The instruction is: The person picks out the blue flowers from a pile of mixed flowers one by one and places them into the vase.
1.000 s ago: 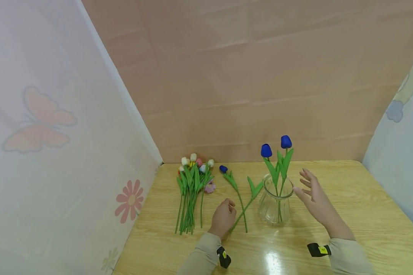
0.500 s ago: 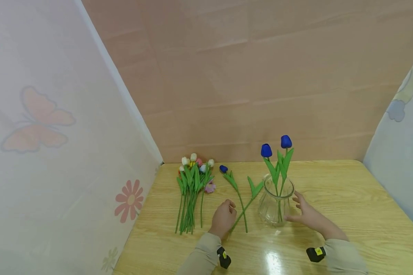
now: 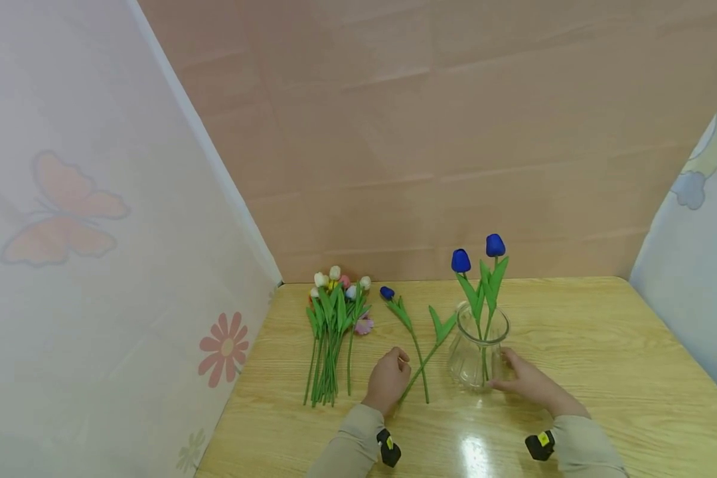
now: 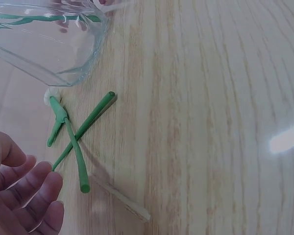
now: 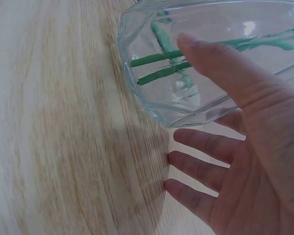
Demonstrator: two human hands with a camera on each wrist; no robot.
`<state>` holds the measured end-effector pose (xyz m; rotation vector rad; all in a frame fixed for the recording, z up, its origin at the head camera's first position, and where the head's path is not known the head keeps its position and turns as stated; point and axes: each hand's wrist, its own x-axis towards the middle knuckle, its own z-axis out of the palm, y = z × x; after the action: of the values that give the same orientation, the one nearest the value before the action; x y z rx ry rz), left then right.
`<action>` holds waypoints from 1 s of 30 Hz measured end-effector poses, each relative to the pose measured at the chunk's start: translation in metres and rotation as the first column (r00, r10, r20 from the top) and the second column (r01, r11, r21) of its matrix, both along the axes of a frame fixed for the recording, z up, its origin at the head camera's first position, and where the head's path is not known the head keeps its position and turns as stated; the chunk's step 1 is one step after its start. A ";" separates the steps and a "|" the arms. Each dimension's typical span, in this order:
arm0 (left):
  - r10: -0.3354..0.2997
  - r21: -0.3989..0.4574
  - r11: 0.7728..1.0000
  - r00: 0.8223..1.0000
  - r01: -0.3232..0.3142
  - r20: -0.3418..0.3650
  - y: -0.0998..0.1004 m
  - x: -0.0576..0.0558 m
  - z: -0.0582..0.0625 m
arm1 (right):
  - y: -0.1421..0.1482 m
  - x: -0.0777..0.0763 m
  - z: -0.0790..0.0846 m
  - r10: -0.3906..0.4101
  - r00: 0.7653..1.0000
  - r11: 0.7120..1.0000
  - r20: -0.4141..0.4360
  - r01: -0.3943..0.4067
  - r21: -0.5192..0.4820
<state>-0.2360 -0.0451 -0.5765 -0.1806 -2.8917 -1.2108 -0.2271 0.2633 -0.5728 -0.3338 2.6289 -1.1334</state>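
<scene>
A clear glass vase (image 3: 463,365) stands upright with two blue tulips (image 3: 461,260) in it, their stems visible through the glass in the right wrist view. My right hand (image 3: 532,386) is at the vase's lower right side, thumb over the near face and the other fingers spread out, not wrapped around it. My left hand (image 3: 388,380) rests low over the table with loosely bent fingers and holds nothing. Beside it lie two crossed stems: a blue tulip (image 3: 387,293) and a leafy stem (image 3: 444,326) whose bloom cannot be made out in the head view.
A bunch of tulips (image 3: 333,318) in white, yellow, pink and other colours lies at the left of the wooden table (image 3: 585,345), with a pinkish-purple flower (image 3: 364,324) beside it. A brown backdrop (image 3: 442,153) rises behind, and printed sheets (image 3: 125,199) flank both sides.
My right hand has come down from beside the vase's rim to its lower right side, up against the glass. The left hand, the vase and the flowers stay where they were.
</scene>
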 end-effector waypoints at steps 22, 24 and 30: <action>-0.040 -0.284 0.958 0.999 0.028 -0.035 0.008 0.004 -0.018 | 0.000 -0.001 0.004 0.007 1.000 1.000 0.022 -0.007 0.010; -0.047 -0.290 0.956 0.998 0.035 -0.036 0.008 0.005 -0.017 | 0.000 -0.001 0.003 0.001 1.000 1.000 0.025 -0.001 0.010; -0.062 -0.295 0.954 0.998 0.054 -0.019 0.007 0.008 -0.019 | 0.000 -0.002 0.003 0.003 1.000 1.000 0.024 -0.003 0.022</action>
<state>-0.2282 -0.0380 -0.5950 -0.2821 -3.0462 -0.7679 -0.2287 0.2637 -0.5695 -0.3172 2.6169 -1.0995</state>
